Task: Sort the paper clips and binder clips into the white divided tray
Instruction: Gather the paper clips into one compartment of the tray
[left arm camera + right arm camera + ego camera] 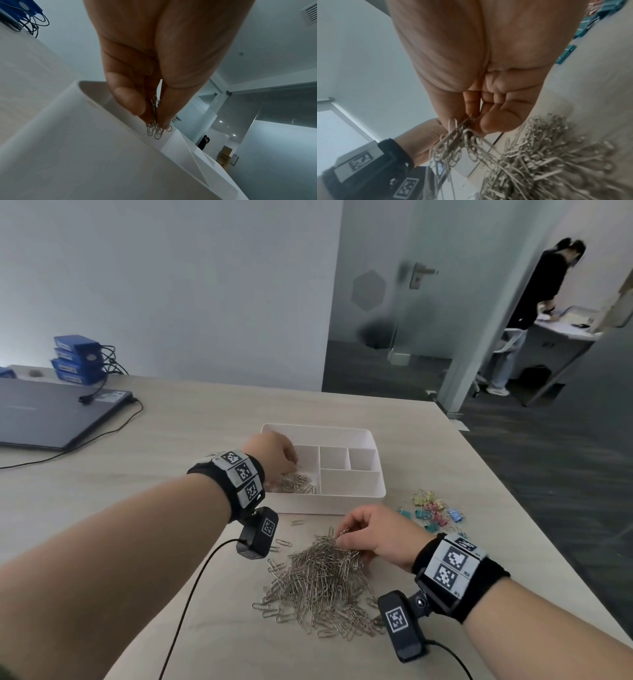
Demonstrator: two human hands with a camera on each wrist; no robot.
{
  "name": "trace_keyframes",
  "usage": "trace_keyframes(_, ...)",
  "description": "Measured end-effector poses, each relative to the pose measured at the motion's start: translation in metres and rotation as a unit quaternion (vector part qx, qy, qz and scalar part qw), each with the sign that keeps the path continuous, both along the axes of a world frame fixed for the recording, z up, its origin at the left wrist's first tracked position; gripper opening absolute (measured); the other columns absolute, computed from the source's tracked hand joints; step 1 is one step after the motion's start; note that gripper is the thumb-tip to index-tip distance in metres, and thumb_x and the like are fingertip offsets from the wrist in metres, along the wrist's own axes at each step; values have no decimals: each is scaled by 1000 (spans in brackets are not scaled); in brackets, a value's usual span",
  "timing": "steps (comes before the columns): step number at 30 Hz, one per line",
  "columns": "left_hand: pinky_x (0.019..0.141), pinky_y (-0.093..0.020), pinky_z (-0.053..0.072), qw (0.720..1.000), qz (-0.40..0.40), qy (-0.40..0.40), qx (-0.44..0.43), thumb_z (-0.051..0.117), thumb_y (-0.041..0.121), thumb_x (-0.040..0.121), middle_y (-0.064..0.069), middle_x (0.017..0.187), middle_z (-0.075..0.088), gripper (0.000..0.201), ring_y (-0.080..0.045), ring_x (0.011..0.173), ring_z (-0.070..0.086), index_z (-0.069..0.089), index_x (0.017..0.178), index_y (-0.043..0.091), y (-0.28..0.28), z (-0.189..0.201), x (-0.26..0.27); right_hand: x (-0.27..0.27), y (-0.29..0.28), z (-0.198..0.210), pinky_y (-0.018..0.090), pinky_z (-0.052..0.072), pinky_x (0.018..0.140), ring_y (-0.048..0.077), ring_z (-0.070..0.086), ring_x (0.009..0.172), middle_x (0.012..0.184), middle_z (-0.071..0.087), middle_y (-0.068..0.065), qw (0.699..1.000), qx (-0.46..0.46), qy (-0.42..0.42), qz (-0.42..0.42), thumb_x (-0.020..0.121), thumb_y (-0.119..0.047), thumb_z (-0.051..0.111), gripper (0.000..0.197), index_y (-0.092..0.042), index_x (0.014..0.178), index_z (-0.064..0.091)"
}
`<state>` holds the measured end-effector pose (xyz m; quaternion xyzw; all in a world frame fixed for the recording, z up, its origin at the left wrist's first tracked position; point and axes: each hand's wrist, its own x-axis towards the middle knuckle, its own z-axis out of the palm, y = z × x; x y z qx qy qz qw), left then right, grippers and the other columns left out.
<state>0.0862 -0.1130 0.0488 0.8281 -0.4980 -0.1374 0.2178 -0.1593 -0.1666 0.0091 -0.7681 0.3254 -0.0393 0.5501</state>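
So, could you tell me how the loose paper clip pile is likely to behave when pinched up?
The paper clip pile probably tangles: a linked bunch trails from the right hand. The clips look thin and light, so stragglers may drop or scatter.

Pale grey walls point(171, 285) enclose a dim room with dark carpet point(548, 474). A frosted glass door point(394, 302) with a lever handle point(419, 273) stands beside an opening where a person in black point(537, 302) bends over a white desk point(565, 332). The light wood surface point(191, 422) carries a closed grey laptop point(51, 416) and stacked blue boxes point(77, 357).
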Motion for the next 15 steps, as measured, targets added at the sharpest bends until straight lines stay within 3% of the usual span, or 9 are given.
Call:
trace_keyframes(4, 66, -24, 51, 999, 11, 49, -9, 72, 20, 86, 4, 100, 73, 10, -14, 84, 67, 72, 94, 25, 4, -7, 3, 11, -3, 11, 25, 51, 53, 12, 59, 58, 74, 68, 4, 999, 21, -41, -1, 83, -7, 79, 8, -9, 86, 72)
trace_keyframes(8, 49, -24, 53, 983, 39, 156, -87, 68, 20, 90, -1, 96, 73, 10, -17, 75, 70, 73, 99, 22, 23, -4, 5, 31, -9, 25, 24, 50, 51, 12, 58, 54, 72, 66, 5, 996, 44, -76, -23, 82, -3, 78, 10, -7, 85, 70)
trace_keyframes(11, 49, -24, 55, 976, 46, 180, -117, 67, 23, 91, -3, 90, 74, 7, -24, 84, 72, 72, 95, 21, 45, -4, 6, 51, -14, 39, 23, 50, 50, 12, 57, 55, 70, 64, 5, 992, 61, -104, -35, 84, -1, 75, 11, -9, 83, 68)
trace_keyframes(15, 52, -25, 55, 976, 30, 197, -87, 67, 23, 90, -6, 88, 74, 6, -18, 80, 71, 72, 93, 22, 73, -19, 5, 84, -25, 56, 22, 50, 51, 13, 57, 57, 70, 65, 5, 986, 65, -140, -69, 85, -2, 74, 11, -11, 84, 68)
